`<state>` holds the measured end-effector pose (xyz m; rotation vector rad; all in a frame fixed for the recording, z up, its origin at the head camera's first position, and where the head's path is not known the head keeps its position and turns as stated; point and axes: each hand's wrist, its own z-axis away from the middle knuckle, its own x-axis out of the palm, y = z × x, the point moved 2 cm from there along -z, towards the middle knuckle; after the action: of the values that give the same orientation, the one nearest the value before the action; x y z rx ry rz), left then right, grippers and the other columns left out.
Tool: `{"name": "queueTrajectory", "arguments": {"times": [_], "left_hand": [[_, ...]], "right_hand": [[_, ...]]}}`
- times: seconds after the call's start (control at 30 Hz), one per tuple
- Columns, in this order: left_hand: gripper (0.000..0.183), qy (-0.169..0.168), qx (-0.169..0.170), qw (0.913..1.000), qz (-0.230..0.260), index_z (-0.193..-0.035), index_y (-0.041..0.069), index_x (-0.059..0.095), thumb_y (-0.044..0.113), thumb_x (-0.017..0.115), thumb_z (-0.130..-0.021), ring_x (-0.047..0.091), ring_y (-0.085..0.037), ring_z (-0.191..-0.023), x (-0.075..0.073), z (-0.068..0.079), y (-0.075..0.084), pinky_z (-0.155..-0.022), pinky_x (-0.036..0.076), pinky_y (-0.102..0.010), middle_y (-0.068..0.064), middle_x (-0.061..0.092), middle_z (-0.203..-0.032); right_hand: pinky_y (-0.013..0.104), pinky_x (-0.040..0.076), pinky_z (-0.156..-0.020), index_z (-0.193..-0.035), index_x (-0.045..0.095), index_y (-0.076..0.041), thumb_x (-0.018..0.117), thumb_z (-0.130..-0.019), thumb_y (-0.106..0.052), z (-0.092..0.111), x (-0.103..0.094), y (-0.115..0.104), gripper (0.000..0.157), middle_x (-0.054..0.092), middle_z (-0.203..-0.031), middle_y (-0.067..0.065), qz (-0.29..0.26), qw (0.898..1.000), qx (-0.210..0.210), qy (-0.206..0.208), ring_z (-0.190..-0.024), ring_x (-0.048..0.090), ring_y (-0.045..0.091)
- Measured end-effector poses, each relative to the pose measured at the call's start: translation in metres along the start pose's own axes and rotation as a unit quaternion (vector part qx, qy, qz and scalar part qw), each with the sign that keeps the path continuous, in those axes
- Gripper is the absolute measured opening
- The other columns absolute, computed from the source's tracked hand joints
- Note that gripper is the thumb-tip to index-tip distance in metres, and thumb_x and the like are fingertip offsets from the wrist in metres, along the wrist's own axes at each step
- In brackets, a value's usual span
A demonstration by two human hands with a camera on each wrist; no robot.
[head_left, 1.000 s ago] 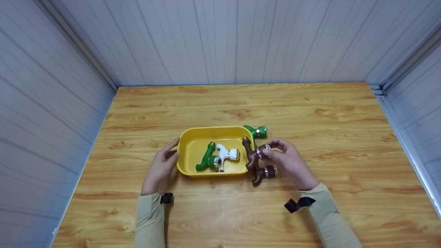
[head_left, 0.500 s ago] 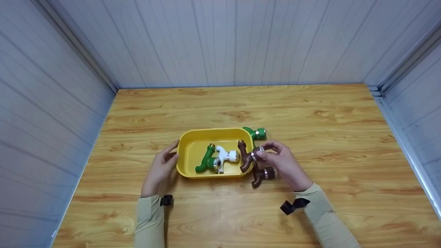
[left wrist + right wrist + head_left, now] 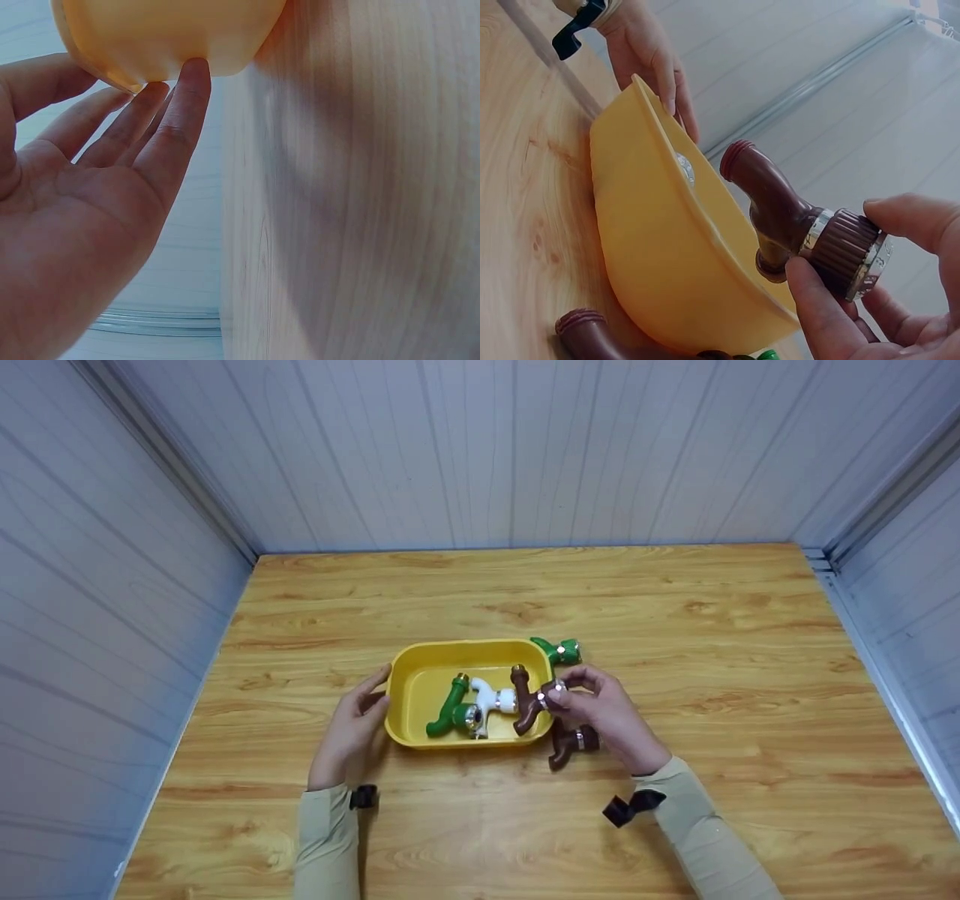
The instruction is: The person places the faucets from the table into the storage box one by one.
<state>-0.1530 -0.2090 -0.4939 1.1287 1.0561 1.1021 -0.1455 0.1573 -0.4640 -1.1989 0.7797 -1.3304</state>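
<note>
The brown tap [image 3: 529, 706] is over the right end of the tub, just right of centre in the head view, and you have it. Panelled walls [image 3: 480, 450] fill the top of that frame, and below them the desk [image 3: 480, 825] spreads to the bottom edge. Your tub [image 3: 420, 679] sits at the middle of the desk and has hardly moved. Your left hand [image 3: 351, 727], left of centre, stays at the tub's left end, fingers fairly straight, tips touching its outside. Your right hand [image 3: 611, 720], right of centre, pinches the brown tap by its knob. A second ago that tap straddled the tub's right rim; you have since brought it leftward, so most of it now lies inside the outline. I'd judge it nearly in place but not yet released; whether it touches the tub floor, I cannot tell. In the tub, a green tap [image 3: 452, 709] and a white tap [image 3: 484, 706] lie as they did, the white one's knob close to yours. Outside, a spare brown tap [image 3: 561, 746] at the lower right corner and a spare green tap [image 3: 568, 651] at the upper right corner remain untouched, so those two look left over.
</note>
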Motion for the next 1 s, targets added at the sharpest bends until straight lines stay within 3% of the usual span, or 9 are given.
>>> {"name": "queueTrajectory", "arguments": {"times": [0.2,0.37,0.6,1.0], "left_hand": [[0.048,0.0,-0.006,0.9999,0.012,-0.146,0.011,0.04,0.004,0.049,-0.099,0.043,-0.032,-0.125,0.0,0.001,-0.001,-0.099,0.041,-0.035,-0.004,0.036,-0.148],[0.048,-0.003,0.002,1.0,0.009,-0.146,0.009,0.04,0.003,0.049,-0.099,0.044,-0.032,-0.125,0.0,-0.001,-0.002,-0.099,0.041,-0.034,-0.006,0.035,-0.149],[0.049,-0.006,0.004,1.0,-0.001,-0.146,0.008,0.04,0.0,0.048,-0.098,0.044,-0.035,-0.125,-0.001,-0.003,-0.001,-0.1,0.041,-0.037,-0.008,0.036,-0.149],[0.049,0.003,-0.007,0.999,0.044,-0.145,0.009,0.041,-0.001,0.047,-0.098,0.043,-0.034,-0.125,0.001,-0.001,-0.001,-0.104,0.036,-0.042,-0.005,0.038,-0.148]], "right_hand": [[0.041,0.052,-0.085,-0.113,0.054,0.001,0.079,-0.08,-0.017,-0.002,0.005,0.001,0.045,0.055,-0.112,0.017,-0.003,1.0,0.008,-0.005,-0.093,0.065,0.027],[0.042,0.052,-0.086,-0.114,0.053,0.001,0.079,-0.08,-0.013,-0.004,0.011,0.0,0.045,0.058,-0.107,0.017,-0.002,1.0,0.016,0.001,-0.093,0.066,0.026],[0.033,0.054,-0.077,-0.113,0.052,0.001,0.077,-0.08,-0.009,-0.008,0.02,0.0,0.042,0.059,-0.109,0.018,0.022,1.0,0.007,-0.001,-0.093,0.066,0.024],[0.037,0.053,-0.084,-0.117,0.057,0.0,0.073,-0.084,-0.004,-0.013,0.034,-0.001,0.037,0.052,-0.115,0.018,0.048,0.999,-0.01,-0.023,-0.097,0.063,0.027]]}}
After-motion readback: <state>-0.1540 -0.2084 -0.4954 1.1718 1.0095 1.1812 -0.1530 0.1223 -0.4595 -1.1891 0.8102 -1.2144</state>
